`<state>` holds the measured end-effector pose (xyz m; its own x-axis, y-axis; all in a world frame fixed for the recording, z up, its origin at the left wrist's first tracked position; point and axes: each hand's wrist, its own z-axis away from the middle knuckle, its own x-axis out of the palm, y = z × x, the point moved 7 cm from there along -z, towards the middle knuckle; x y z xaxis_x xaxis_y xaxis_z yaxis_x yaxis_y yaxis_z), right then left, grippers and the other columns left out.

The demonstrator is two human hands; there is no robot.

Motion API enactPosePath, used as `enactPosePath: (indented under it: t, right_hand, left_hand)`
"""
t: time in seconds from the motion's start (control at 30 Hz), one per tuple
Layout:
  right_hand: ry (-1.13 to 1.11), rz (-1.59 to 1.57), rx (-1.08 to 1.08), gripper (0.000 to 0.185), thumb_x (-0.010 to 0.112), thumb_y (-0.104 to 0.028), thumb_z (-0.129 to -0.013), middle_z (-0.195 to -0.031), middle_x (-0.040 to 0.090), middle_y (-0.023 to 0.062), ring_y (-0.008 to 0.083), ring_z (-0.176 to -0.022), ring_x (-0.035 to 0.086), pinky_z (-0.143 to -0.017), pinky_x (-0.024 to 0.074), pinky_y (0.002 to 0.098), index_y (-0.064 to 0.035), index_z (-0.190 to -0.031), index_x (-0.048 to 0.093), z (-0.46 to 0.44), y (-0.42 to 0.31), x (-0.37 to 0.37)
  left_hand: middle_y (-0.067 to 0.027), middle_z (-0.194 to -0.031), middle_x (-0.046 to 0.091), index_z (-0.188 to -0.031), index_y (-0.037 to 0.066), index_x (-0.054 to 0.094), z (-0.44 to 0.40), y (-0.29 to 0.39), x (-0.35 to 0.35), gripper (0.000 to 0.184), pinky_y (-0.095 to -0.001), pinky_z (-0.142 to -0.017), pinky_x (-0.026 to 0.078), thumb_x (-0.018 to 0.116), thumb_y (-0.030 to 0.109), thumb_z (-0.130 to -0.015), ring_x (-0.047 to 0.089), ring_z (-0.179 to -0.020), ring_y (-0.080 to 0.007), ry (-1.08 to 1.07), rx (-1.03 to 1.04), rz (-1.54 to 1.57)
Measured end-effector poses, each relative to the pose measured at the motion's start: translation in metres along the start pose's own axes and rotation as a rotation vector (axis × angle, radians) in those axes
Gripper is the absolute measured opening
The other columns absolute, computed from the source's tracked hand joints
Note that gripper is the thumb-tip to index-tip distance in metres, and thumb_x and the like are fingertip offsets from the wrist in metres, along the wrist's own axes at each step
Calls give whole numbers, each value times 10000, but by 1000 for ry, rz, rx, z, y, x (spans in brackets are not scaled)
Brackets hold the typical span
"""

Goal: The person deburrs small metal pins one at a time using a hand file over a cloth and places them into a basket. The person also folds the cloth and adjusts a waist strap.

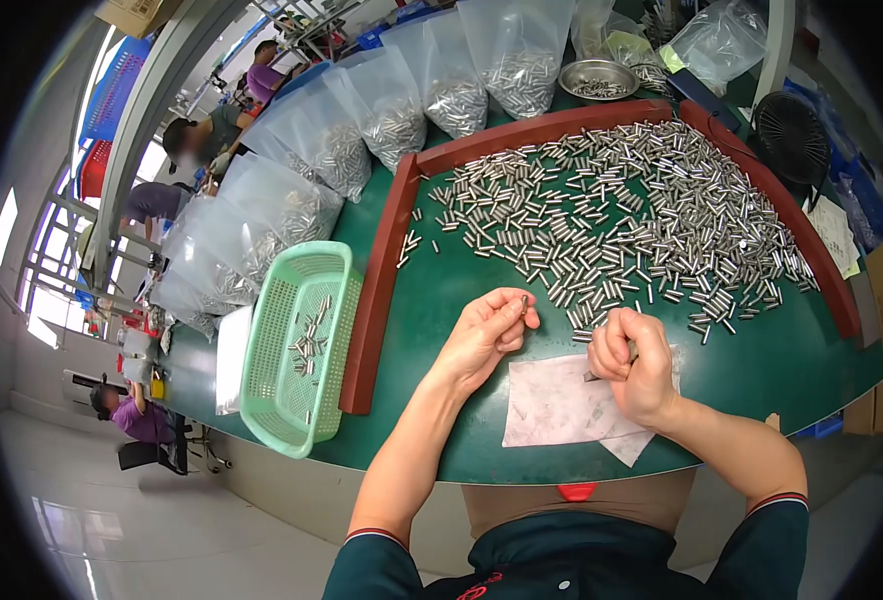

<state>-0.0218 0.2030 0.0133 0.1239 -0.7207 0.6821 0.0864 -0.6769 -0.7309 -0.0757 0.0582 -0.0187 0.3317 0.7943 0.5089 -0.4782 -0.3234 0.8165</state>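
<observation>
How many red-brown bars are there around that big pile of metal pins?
3: one on the left beside the green basket, one along the far side of the metal pins, one on the right near the black fan. None seems hidden.

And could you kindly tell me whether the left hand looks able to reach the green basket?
Probably yes: only the red rail seems to stand between the left hand and the green basket, whose top is open.

Black fan (792,137) at right, blue basket (115,92) above red basket (94,170)
</observation>
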Motion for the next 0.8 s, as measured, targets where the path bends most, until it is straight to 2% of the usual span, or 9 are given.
enactPosePath:
  t: [0.07, 0.1, 0.17, 0.2, 0.23, 0.43, 0.6, 0.67, 0.8]
  right_hand:
    - [1, 0, -1, 366, 333, -200, -895, -453, 289, -6, 80, -419, 210, -420, 201, 238, -80, -550, 312, 0, 0, -1]
    - [5, 0, 0, 364, 330, -195, -895, -454, 290, -6, 80, -419, 211, -420, 201, 238, -81, -550, 312, 0, 0, -1]
    - [7, 7, -6, 365, 326, -187, -898, -459, 292, -9, 80, -420, 222, -418, 206, 238, -84, -549, 306, 1, -1, 0]
    - [6, 13, -13, 366, 326, -187, -900, -460, 293, -10, 79, -421, 225, -417, 207, 238, -84, -548, 304, 0, -2, 0]
    - [12, -2, -12, 370, 334, -198, -900, -458, 288, -12, 79, -420, 228, -414, 208, 239, -86, -549, 302, 0, 1, -3]
    - [-3, -34, -47, 404, 292, -297, -905, -437, 260, -25, 94, -409, 186, -429, 198, 252, -119, -543, 288, 1, -6, -3]
    - [27, -21, -55, 396, 306, -288, -899, -439, 260, -22, 92, -408, 182, -429, 194, 251, -118, -541, 291, -1, -2, -5]
    - [39, -22, -28, 393, 319, -288, -892, -438, 257, -21, 91, -407, 183, -428, 193, 250, -115, -540, 293, -2, 1, -6]
    - [46, -112, -32, 374, 348, -213, -881, -451, 282, -15, 76, -414, 220, -403, 190, 240, -91, -531, 302, -1, 4, -6]
  left_hand:
    - [-39, -730, 561, -937, 11, 520, 5, -1, 5, 134, -169, -461, 252, 494, 138, -903, 309, -512, -23, 7, -12, -216]
    - [-39, -710, 564, -898, 7, 504, 12, 2, 13, 148, -211, -467, 317, 517, 153, -887, 388, -526, -45, 17, -6, -414]
    - [-90, -691, 580, -887, -3, 490, 23, 7, 40, 150, -292, -512, 401, 535, 138, -860, 528, -551, -158, -38, 342, -981]
    - [-150, -663, 579, -887, -17, 480, 31, 9, 56, 153, -376, -565, 440, 549, 106, -827, 594, -624, -304, -35, 293, -1208]
    - [-185, -635, 566, -849, -9, 471, 35, 1, 62, 134, -413, -539, 437, 558, 83, -808, 568, -621, -367, -36, 298, -1313]
    - [-177, -606, 565, -803, -1, 455, 36, -13, 69, 154, -438, -505, 435, 586, 78, -785, 564, -571, -370, -71, 369, -1454]
    - [-176, -606, 571, -798, -4, 459, 36, -13, 70, 167, -434, -504, 435, 600, 84, -777, 570, -578, -367, -59, 368, -1483]
    - [-136, -627, 587, -762, 15, 471, 36, -13, 69, 166, -389, -497, 433, 611, 99, -783, 570, -574, -334, -36, 352, -1503]
    - [-176, -607, 573, -782, -4, 465, 36, -12, 71, 165, -437, -497, 432, 603, 86, -775, 570, -576, -367, -54, 357, -1479]
